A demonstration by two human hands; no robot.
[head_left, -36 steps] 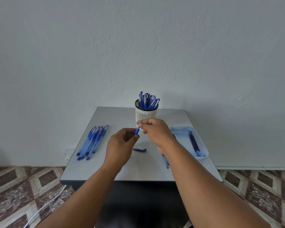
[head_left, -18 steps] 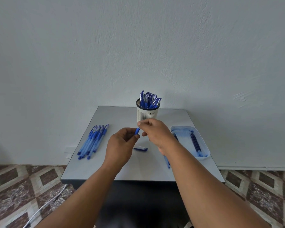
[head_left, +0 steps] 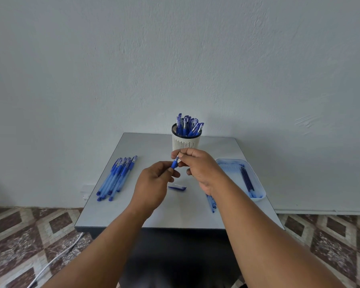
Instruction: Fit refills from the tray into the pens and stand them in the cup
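Plain room, likely a home — patterned floor tiles (head_left: 29, 235), bare wall (head_left: 175, 59).

Soft, even daylight; wide-angle edge distortion

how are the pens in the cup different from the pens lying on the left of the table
The pens in the cup stand upright, leaning, bunched inside the white cup; the pens on the left lie flat, side by side, on the table. The cup's pens are behind the hands, the others beside them. Both sets are blue.
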